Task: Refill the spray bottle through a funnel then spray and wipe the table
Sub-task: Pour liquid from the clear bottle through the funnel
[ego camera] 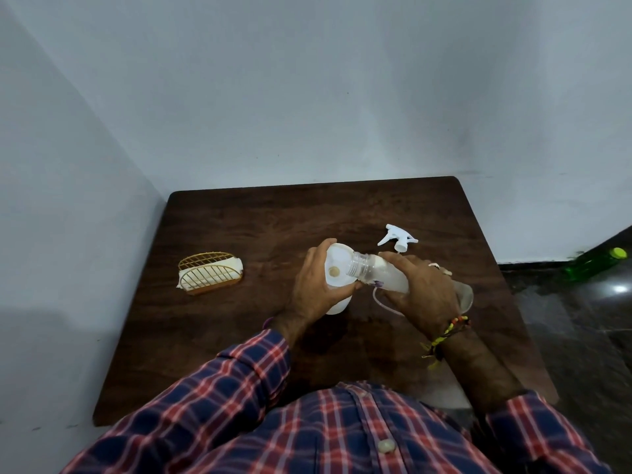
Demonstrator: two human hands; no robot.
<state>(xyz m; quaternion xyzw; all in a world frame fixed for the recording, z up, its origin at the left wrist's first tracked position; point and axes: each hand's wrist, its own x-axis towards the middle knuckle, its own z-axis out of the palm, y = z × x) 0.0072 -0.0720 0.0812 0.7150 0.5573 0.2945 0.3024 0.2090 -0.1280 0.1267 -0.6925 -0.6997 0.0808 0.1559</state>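
Observation:
My left hand (316,285) grips a white funnel (337,260) that sits on top of a white spray bottle (337,307) standing on the dark wooden table (239,336). In my right hand (422,289) is a clear plastic bottle (372,270), tipped on its side with its open threaded mouth over the funnel's bowl. The white trigger spray head (398,238) lies on the table just behind my hands. Its thin tube (378,297) curves out beneath my right hand. My left hand hides most of the spray bottle.
A gold wire holder (210,273) with white tissue in it stands at the table's left. A green bottle (595,265) lies on the dark floor to the right. Grey walls close in at the back and left. My plaid shirt covers the near table edge.

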